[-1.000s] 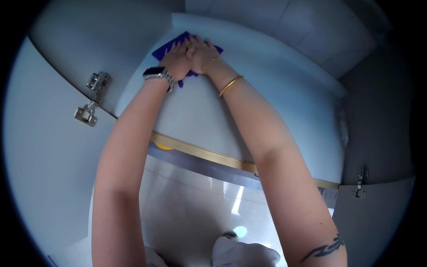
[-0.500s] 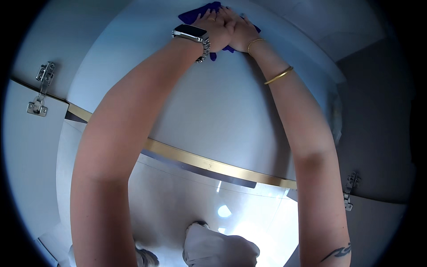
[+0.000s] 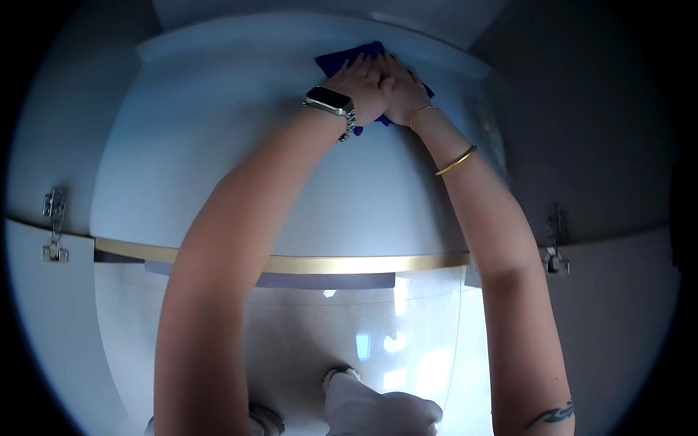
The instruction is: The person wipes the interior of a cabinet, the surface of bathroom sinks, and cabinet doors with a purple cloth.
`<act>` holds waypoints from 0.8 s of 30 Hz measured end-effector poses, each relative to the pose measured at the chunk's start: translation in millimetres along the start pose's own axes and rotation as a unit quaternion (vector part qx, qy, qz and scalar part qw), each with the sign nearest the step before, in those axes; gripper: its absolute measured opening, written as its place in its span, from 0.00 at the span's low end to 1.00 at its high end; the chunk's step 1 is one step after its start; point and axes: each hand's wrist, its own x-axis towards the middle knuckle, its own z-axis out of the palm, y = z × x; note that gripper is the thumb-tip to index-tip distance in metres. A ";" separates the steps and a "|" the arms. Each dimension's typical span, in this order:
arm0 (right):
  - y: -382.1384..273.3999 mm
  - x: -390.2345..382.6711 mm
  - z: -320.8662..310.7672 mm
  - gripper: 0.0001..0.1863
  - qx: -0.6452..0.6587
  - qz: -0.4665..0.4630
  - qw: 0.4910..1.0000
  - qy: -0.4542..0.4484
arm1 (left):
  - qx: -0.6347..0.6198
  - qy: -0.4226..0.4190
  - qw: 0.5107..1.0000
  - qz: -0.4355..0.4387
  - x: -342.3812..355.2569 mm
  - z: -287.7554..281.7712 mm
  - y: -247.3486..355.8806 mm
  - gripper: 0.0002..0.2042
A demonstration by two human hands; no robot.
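A dark purple cloth [image 3: 331, 62] lies on the pale shelf [image 3: 218, 203] inside a cabinet, near its back. My left hand [image 3: 363, 93] lies flat on it with fingers stretched out, partly overlapping my right hand [image 3: 401, 91], which is also flat with fingers extended and pressed on the cloth. A smartwatch [image 3: 329, 100] is on my left wrist and a gold bangle [image 3: 456, 161] is on my right forearm. Parts of the cloth are hidden under both hands.
Open cabinet doors with metal hinges stand left [image 3: 47, 312] and right [image 3: 611, 305]. A gold edge strip [image 3: 363, 263] runs along the shelf's front. Dark side walls flank the shelf, with a raised lip at its back. My legs and shoes show on the glossy floor below.
My hands and the cloth have slid from the back left of the shelf toward its back right, staying pressed together. The camera view has turned, bringing the shelf's front edge level.
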 end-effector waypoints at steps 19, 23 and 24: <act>-171.4 -142.2 -16.9 0.35 0.106 -0.002 0.989 0.106 | 0.065 -0.046 0.994 0.073 -205.3 -85.1 -13.0 0.25; -237.4 -141.6 -15.8 0.34 0.141 -0.110 0.979 0.097 | 0.127 -0.009 0.991 -0.029 -265.8 -105.0 -36.8 0.24; -247.8 -145.1 -18.4 0.34 0.151 -0.127 0.975 0.098 | 0.154 0.007 0.987 -0.048 -280.2 -106.4 -42.1 0.23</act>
